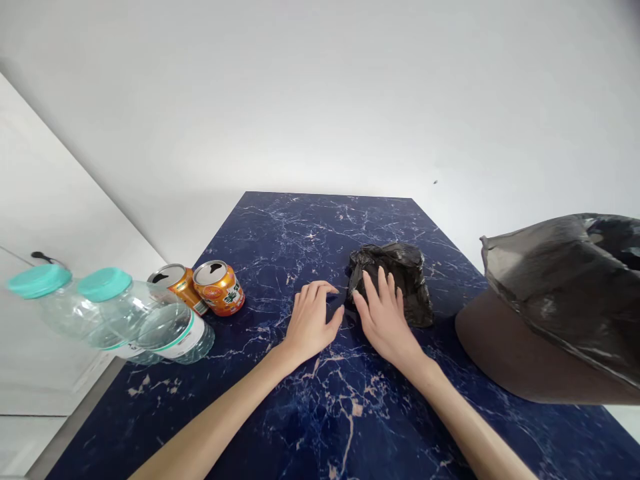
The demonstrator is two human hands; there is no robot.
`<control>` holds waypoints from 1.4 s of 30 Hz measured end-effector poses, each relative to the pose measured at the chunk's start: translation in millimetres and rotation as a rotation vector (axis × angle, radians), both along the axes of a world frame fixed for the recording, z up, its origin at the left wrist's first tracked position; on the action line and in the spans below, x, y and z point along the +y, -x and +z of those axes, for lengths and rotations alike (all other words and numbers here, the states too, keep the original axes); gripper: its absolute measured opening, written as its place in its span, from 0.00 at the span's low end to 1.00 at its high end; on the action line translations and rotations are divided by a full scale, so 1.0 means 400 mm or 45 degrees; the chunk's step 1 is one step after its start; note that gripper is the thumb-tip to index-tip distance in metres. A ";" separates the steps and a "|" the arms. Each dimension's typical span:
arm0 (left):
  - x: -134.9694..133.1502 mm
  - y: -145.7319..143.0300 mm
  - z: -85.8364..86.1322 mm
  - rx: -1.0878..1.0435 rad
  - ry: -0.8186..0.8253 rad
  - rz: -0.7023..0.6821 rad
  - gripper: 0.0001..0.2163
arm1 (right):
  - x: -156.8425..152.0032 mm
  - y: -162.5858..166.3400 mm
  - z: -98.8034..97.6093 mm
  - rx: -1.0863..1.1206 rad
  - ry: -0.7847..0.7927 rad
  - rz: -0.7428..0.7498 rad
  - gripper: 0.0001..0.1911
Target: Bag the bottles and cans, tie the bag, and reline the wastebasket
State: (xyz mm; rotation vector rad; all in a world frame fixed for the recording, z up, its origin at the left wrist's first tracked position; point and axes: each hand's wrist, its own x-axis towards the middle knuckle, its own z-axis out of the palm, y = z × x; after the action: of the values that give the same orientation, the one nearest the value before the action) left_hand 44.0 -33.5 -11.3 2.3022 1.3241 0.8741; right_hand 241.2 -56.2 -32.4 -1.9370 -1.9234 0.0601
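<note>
My right hand [385,320] lies over the near left part of a crumpled black plastic bag [413,287], its fingers spread and pointing away from me. To the left of the bag, my left hand [313,320] is at the middle of the table with thumb and fingers apart and nothing between them. The bag is folded into a loose, wrinkled bundle, and my right fingers hide some of it.
Two clear plastic bottles with turquoise caps [106,285] stand at the left, beside two opened orange cans [220,290]. On the right is a brown bin [493,347] lined with a black bag [555,267]. The dark blue marbled table [320,227] meets a white wall behind.
</note>
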 end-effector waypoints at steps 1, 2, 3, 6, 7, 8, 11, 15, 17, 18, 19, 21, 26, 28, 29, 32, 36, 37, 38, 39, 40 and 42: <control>0.004 0.000 0.002 -0.012 0.012 -0.005 0.10 | -0.001 0.022 -0.006 0.000 0.015 -0.033 0.38; 0.007 0.001 0.003 -0.028 0.023 -0.008 0.09 | 0.003 0.039 -0.012 -0.004 0.030 -0.059 0.38; 0.009 0.004 0.005 -0.046 0.032 -0.009 0.09 | 0.011 0.051 -0.018 -0.013 0.044 -0.078 0.39; 0.010 0.014 0.007 -0.100 0.059 -0.015 0.08 | 0.057 0.058 -0.029 -0.045 0.076 -0.099 0.38; 0.009 0.017 0.008 -0.115 0.068 -0.016 0.08 | 0.076 0.050 -0.031 -0.054 0.082 -0.104 0.38; 0.008 0.020 0.008 -0.128 0.077 -0.015 0.08 | 0.095 0.039 -0.032 -0.063 0.085 -0.112 0.37; 0.006 0.024 0.012 -0.161 0.110 -0.011 0.07 | 0.147 -0.020 -0.034 -0.082 0.076 -0.150 0.35; 0.002 0.030 0.024 -0.186 0.151 -0.022 0.07 | 0.191 -0.127 -0.031 -0.076 0.047 -0.259 0.31; 0.000 0.033 0.031 -0.186 0.164 -0.031 0.07 | 0.198 -0.172 -0.029 -0.063 0.018 -0.341 0.29; -0.001 0.033 0.034 -0.184 0.170 -0.035 0.07 | 0.199 -0.188 -0.028 -0.057 0.002 -0.378 0.28; -0.002 0.033 0.037 -0.180 0.174 -0.038 0.07 | 0.198 -0.198 -0.028 -0.054 -0.014 -0.408 0.28; -0.002 0.033 0.042 -0.173 0.182 -0.044 0.07 | 0.193 -0.202 -0.030 -0.055 -0.041 -0.437 0.29; 0.000 0.031 0.048 -0.169 0.198 -0.054 0.07 | 0.185 -0.157 -0.052 -0.071 -0.042 -0.380 0.38; 0.001 0.031 0.049 -0.170 0.206 -0.059 0.07 | 0.186 -0.144 -0.064 -0.078 -0.017 -0.354 0.43; 0.001 0.031 0.050 -0.170 0.210 -0.061 0.08 | 0.187 -0.142 -0.069 -0.080 -0.003 -0.350 0.44; 0.001 0.031 0.052 -0.173 0.220 -0.064 0.08 | 0.193 -0.154 -0.076 -0.072 0.017 -0.364 0.43; 0.001 0.031 0.054 -0.172 0.235 -0.063 0.07 | 0.201 -0.177 -0.063 -0.024 -0.014 -0.395 0.42; 0.001 0.031 0.054 -0.173 0.239 -0.061 0.07 | 0.201 -0.176 -0.057 -0.010 -0.032 -0.392 0.41; 0.001 0.031 0.055 -0.174 0.244 -0.059 0.07 | 0.199 -0.170 -0.050 0.003 -0.053 -0.374 0.41; 0.001 0.031 0.056 -0.176 0.250 -0.057 0.08 | 0.196 -0.159 -0.043 0.013 -0.075 -0.334 0.40; 0.002 0.032 0.057 -0.180 0.258 -0.055 0.08 | 0.191 -0.143 -0.036 0.021 -0.095 -0.268 0.39; 0.003 0.032 0.059 -0.191 0.277 -0.049 0.08 | 0.180 -0.100 -0.023 0.035 -0.123 -0.074 0.36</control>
State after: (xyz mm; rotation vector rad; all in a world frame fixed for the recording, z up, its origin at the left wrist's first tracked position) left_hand 31.1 -32.2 12.1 2.0483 1.2415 0.8287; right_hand 281.3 15.6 -41.8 -1.9169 -1.8170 -0.0220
